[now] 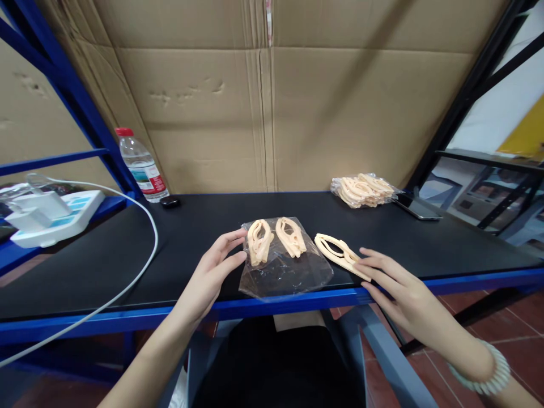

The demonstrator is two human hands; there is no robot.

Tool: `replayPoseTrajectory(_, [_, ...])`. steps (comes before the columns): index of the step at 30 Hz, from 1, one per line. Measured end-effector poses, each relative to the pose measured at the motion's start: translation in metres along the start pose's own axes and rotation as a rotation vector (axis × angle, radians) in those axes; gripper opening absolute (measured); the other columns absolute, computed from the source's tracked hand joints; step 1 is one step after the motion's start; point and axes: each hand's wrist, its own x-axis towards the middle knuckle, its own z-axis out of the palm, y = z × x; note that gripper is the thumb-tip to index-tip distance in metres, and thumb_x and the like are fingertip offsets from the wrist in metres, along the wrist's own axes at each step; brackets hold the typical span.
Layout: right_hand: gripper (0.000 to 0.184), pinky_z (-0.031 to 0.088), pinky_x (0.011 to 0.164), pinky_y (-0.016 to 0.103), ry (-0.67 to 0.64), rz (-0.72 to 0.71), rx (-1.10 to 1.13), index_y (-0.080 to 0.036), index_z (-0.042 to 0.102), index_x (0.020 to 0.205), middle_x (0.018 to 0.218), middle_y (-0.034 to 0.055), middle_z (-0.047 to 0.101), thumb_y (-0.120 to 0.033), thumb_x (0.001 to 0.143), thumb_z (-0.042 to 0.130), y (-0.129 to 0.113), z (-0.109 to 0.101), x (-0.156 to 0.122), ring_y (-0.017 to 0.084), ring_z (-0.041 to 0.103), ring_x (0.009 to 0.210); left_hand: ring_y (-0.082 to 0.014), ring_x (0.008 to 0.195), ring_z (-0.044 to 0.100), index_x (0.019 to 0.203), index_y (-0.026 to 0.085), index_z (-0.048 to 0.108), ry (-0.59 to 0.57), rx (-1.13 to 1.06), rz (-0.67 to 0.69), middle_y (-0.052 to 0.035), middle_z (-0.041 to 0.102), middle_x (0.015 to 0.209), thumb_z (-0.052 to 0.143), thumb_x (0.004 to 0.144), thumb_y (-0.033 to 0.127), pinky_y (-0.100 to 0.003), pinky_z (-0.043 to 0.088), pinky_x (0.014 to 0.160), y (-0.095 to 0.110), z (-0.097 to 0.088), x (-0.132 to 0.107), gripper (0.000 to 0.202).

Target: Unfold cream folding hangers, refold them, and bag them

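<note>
A clear plastic bag (284, 277) lies flat near the table's front edge. Two cream plastic folding hangers (260, 242) are side by side in its far part. At the bag's left edge, my left hand (219, 262) has its fingers and thumb apart, the fingertips touching or almost touching the film. Another cream folding hanger (335, 249) rests slanted on the table, right of the bag. My right hand (395, 286) holds its near right end between fingers and thumb. A pale beaded bracelet is on the right wrist.
A clear bag of several cream hangers (365, 190) sits at the back right beside a phone (419, 208). Back left are a water bottle (142, 167) and a small black object (170, 202). A white cable (153, 249) crosses the left side from a power strip (80, 209). Cardboard (204, 113) stands behind.
</note>
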Motion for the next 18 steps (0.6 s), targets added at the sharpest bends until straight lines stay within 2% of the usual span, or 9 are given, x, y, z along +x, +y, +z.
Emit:
replayPoseTrajectory(4, [0.041,0.052,0.098,0.040,-0.021,-0.077,0.008,-0.022,0.054,0.131,0.125,0.0110,0.059,-0.013,0.092,0.048,-0.009,-0.003,-0.006,0.024,0.055,0.119,-0.0292,0.133,0.039,0.117,0.023,0.060,-0.017,0.000,0.000,-0.0071,0.053,0.135,0.066,0.079,0.037,-0.043,0.030,0.112,-0.001,-0.001,0.000,0.040])
replayPoseTrajectory(9, [0.053,0.055,0.092,0.043,0.013,-0.240,-0.049,-0.020,0.046,0.139,0.119,0.0117,0.064,-0.004,0.089,0.049,-0.021,-0.006,-0.007,0.026,0.054,0.120,-0.0268,0.133,0.038,0.116,0.023,0.059,-0.026,0.001,-0.005,-0.0056,0.052,0.136,0.064,0.081,0.035,-0.039,0.031,0.112,-0.002,-0.002,0.000,0.037])
replayPoseTrajectory(12, [0.049,0.058,0.087,0.041,0.041,-0.314,-0.136,-0.016,0.048,0.138,0.114,0.0121,0.068,-0.004,0.090,0.045,-0.025,-0.006,-0.006,0.027,0.058,0.116,-0.0284,0.133,0.038,0.117,0.022,0.059,-0.022,0.000,0.004,-0.0069,0.052,0.136,0.065,0.081,0.035,-0.042,0.030,0.112,-0.002,-0.001,0.000,0.039])
replayPoseTrajectory(15, [0.047,0.058,0.089,0.040,0.059,-0.385,-0.177,-0.012,0.050,0.136,0.115,0.0138,0.067,-0.005,0.091,0.040,-0.023,-0.003,-0.009,0.028,0.057,0.118,-0.0289,0.133,0.039,0.117,0.022,0.060,-0.023,-0.001,0.006,-0.0073,0.052,0.136,0.065,0.081,0.035,-0.042,0.030,0.112,-0.002,-0.001,0.000,0.039])
replayPoseTrajectory(18, [0.049,0.057,0.092,0.041,0.066,-0.402,-0.161,-0.010,0.046,0.139,0.120,0.0146,0.064,-0.007,0.091,0.037,-0.018,0.001,-0.015,0.029,0.054,0.121,-0.0280,0.133,0.040,0.116,0.022,0.060,-0.023,-0.002,0.004,-0.0071,0.052,0.136,0.065,0.080,0.035,-0.041,0.031,0.112,-0.002,-0.001,0.000,0.039])
